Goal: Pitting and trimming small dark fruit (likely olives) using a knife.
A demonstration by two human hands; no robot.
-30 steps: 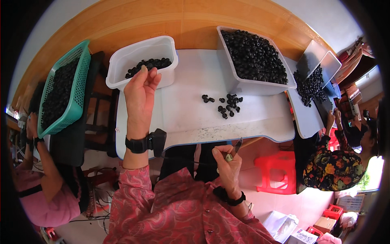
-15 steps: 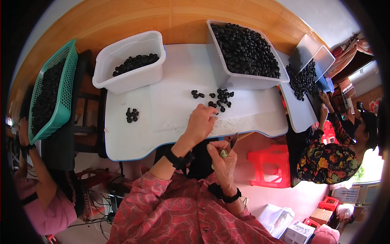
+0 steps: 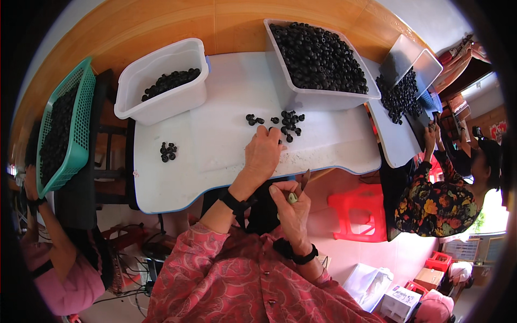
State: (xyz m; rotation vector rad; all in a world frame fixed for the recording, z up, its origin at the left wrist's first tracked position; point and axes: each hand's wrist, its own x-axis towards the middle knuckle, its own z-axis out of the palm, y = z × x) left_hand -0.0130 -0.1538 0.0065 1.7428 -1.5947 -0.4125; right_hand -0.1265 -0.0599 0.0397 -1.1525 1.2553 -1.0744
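Note:
My left hand (image 3: 262,155) reaches over the white table with thumb and fingers bent together. A small black part shows at its fingertips, partly hidden by them. Just beyond lies a loose cluster of small round black parts (image 3: 291,119), with a few more (image 3: 253,119) to its left. Nearer the table's front edge, my right hand (image 3: 292,215) is closed around a small knife (image 3: 305,179). Its pale green handle sits in the fingers and the blade points up and away. A separate little group of black parts (image 3: 168,152) lies at the left of the table.
A white tub (image 3: 156,112) partly filled with black parts stands back left; a fuller grey-white bin (image 3: 328,100) stands back right. Left is a green basket (image 3: 81,134) beside a co-worker's arm. A red stool (image 3: 358,211) and another person (image 3: 439,207) are at right.
My left hand has moved slightly farther over the table, its fingers now covering the near side of the cluster. My right hand keeps its hold on the knife. The whole view has shifted a little.

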